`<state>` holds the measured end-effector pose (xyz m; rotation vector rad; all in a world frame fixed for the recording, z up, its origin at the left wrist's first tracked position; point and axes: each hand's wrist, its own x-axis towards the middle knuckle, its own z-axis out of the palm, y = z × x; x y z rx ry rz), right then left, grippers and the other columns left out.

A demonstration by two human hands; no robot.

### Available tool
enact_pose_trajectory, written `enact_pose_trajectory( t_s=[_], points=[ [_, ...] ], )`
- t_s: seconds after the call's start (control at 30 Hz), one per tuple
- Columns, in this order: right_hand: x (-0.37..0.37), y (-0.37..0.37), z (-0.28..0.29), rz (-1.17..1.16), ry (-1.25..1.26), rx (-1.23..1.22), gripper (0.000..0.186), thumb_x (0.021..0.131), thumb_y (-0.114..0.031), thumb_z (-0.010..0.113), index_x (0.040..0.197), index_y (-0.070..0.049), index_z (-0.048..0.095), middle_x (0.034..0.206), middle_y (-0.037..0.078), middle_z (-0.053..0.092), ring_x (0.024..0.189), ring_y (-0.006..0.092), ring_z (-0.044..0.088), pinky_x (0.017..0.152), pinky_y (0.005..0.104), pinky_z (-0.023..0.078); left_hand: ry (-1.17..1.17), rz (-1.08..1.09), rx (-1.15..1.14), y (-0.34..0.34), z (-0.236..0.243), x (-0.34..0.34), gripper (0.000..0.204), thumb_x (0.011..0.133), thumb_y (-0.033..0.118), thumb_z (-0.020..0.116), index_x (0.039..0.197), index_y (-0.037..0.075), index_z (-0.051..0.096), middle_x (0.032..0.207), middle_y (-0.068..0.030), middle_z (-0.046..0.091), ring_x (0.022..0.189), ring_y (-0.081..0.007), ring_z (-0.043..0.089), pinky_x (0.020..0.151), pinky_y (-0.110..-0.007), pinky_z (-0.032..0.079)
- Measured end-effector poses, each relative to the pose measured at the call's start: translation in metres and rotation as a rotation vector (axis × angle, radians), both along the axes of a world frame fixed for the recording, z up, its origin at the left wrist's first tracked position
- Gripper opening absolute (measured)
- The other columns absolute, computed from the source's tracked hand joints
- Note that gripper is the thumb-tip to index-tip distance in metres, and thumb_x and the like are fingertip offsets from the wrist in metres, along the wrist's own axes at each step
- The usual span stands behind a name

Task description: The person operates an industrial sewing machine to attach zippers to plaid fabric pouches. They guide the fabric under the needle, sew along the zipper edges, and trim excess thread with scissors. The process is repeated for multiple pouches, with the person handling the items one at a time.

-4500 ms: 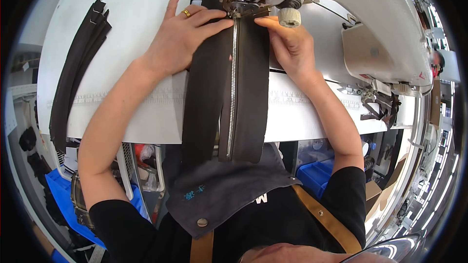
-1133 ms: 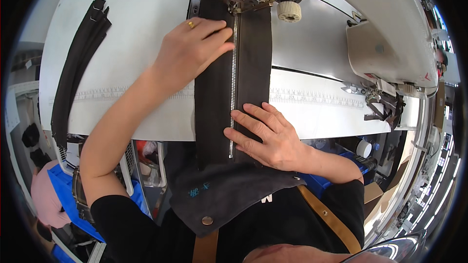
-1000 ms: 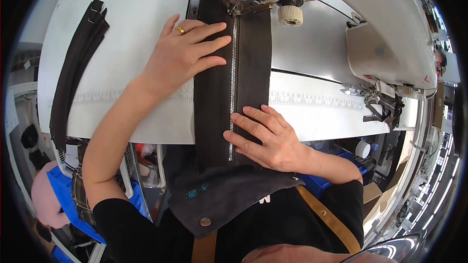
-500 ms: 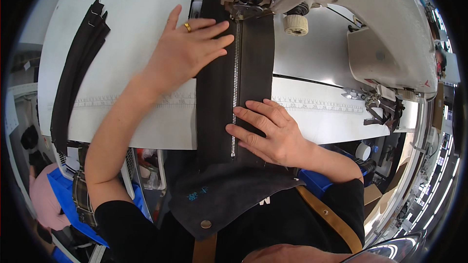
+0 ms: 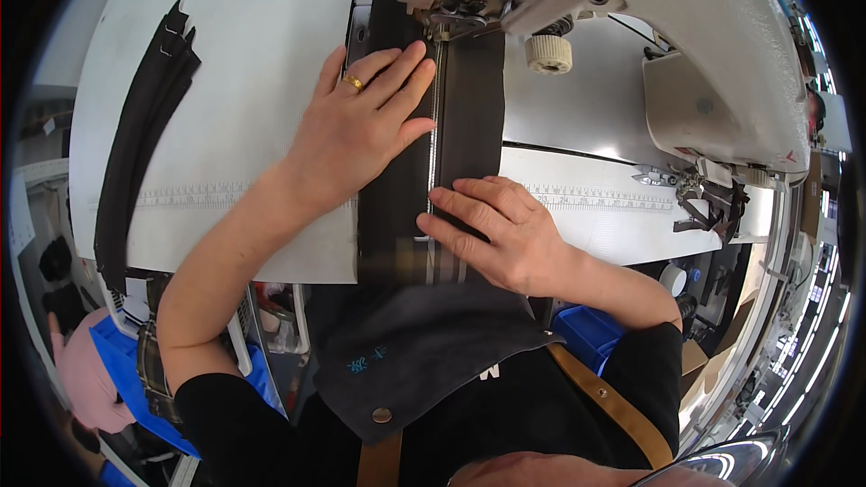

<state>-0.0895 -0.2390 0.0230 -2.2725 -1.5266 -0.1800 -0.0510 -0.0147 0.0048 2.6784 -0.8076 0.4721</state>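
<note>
Forward, away from us, the cloth (image 5: 388,234) has slid with its zip (image 5: 434,158) beneath our hands. Our left hand (image 5: 361,131) lies spread on it, just short of the machine (image 5: 722,63); our right hand (image 5: 505,239), fingers fanned, presses nearer us. We seem mid-feed; the next move calls for steady, straight guiding.

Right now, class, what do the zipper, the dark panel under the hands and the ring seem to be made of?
Zipper: probably metal teeth, bright and silvery, judging by their glint.
Dark panel: likely fabric, matt, since it shows little shine; leather-like material isn't ruled out.
Ring: seemingly polished, gold-coloured metal, by its yellow gleam.
</note>
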Motion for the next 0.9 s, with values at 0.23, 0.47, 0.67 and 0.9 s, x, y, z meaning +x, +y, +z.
enact_pose_trajectory(
  t_s=[0.23,0.47,0.67,0.9],
  points=[
    [0.021,0.004,-0.003,-0.01,-0.042,0.04,0.04,0.069,-0.012,0.064,0.108,-0.004,0.062,0.111,0.011,0.057,0.098,0.0259,0.054,0.08,0.0352,0.048,-0.033,-0.035,-0.107,-0.006,-0.004,0.003,0.049,0.076,0.015,0.069,0.119,-0.002,0.054,0.128,-0.0123,0.051,0.112,-0.0249,0.051,0.092,-0.035,0.045],
    [0.043,0.007,-0.007,-0.033,-0.101,0.058,0.038,0.069,-0.011,0.065,0.106,-0.006,0.064,0.11,0.009,0.057,0.098,0.0252,0.055,0.077,0.0337,0.049,-0.042,0.006,-0.101,-0.008,0.001,0.002,0.046,0.076,0.014,0.069,0.116,-0.004,0.056,0.123,-0.0126,0.054,0.108,-0.0256,0.053,0.089,-0.034,0.047],
    [0.063,0.013,-0.008,-0.069,-0.127,0.096,0.039,0.067,-0.009,0.065,0.106,-0.008,0.065,0.108,0.008,0.059,0.095,0.0239,0.056,0.075,0.0331,0.05,-0.042,-0.03,-0.162,-0.005,-0.002,0.006,0.04,0.077,0.008,0.066,0.115,-0.002,0.058,0.124,-0.0123,0.053,0.107,-0.0247,0.053,0.087,-0.034,0.048],
    [0.087,0.013,-0.01,-0.096,-0.069,0.112,0.041,0.067,-0.001,0.067,0.107,-0.011,0.067,0.107,0.006,0.06,0.096,0.0257,0.058,0.074,0.0334,0.052,-0.011,-0.059,-0.225,-0.001,0.002,0.01,0.032,0.078,0.004,0.064,0.109,-0.001,0.062,0.116,-0.0094,0.059,0.102,-0.0256,0.056,0.084,-0.034,0.049]
  ],
)
